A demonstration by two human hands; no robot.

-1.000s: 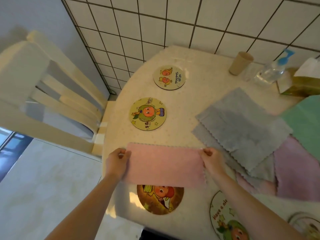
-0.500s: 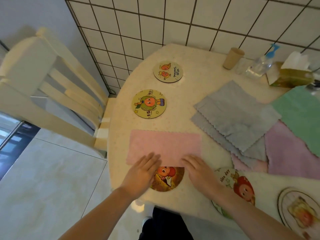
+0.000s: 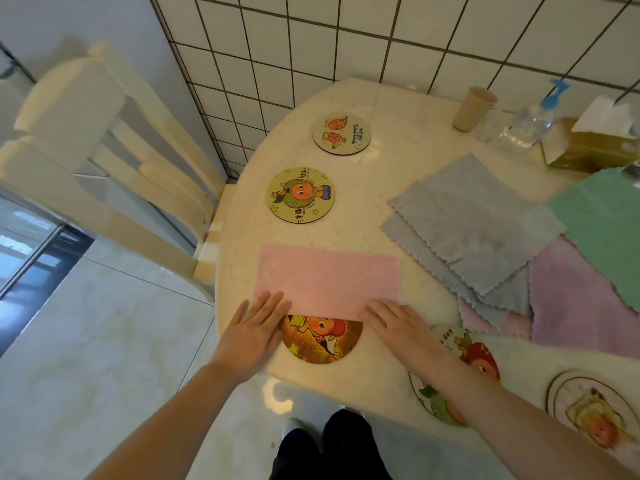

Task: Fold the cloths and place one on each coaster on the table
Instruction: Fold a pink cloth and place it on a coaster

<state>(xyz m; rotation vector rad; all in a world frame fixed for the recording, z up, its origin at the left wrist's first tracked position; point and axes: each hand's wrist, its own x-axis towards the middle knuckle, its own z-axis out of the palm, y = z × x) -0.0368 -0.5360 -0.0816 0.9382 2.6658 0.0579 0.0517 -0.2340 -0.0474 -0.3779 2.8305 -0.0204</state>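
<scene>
A pink cloth (image 3: 329, 280), folded in half into a rectangle, lies flat on the table (image 3: 391, 174) near its front edge. Its near edge covers the top of a brown cartoon coaster (image 3: 320, 342). My left hand (image 3: 254, 329) rests flat with fingers spread on the cloth's near left corner. My right hand (image 3: 398, 325) lies flat on the near right corner. Round coasters sit around: a green-figure coaster (image 3: 301, 195), a far coaster (image 3: 341, 133), a coaster (image 3: 479, 356) under my right forearm, and one more coaster (image 3: 595, 410) at the right.
Unfolded cloths overlap at the right: grey cloths (image 3: 474, 220), a lilac cloth (image 3: 575, 292), a green cloth (image 3: 609, 230). A beige cup (image 3: 471, 108), a spray bottle (image 3: 533, 123) and a tissue box (image 3: 588, 147) stand at the back. A cream chair (image 3: 104, 161) stands left of the table.
One second ago I held the pink cloth up by its two top corners. It now lies on the table, and both hands have flattened onto its near edge and slid apart.
</scene>
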